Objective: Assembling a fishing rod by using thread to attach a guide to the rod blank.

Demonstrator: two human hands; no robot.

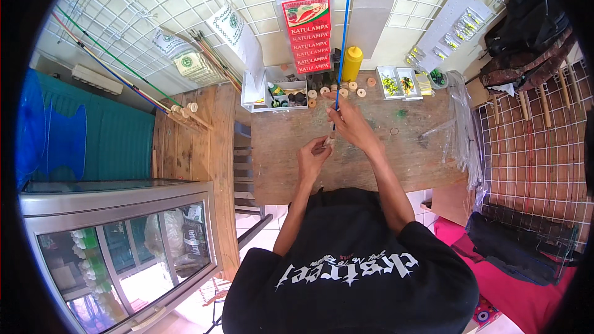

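Blue rod (346, 12) between white box (278, 109) and tray (394, 98) of yellow-green pieces (389, 85)

A fishing-tackle shop, with red fish-picture packets (308, 36), wire wall grid (167, 7), glass cabinet (117, 209).

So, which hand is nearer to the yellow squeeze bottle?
Right: the right-hand grip, at the blue rod, is in front of the squeeze bottle; the left-hand grip is farther away, lower left.
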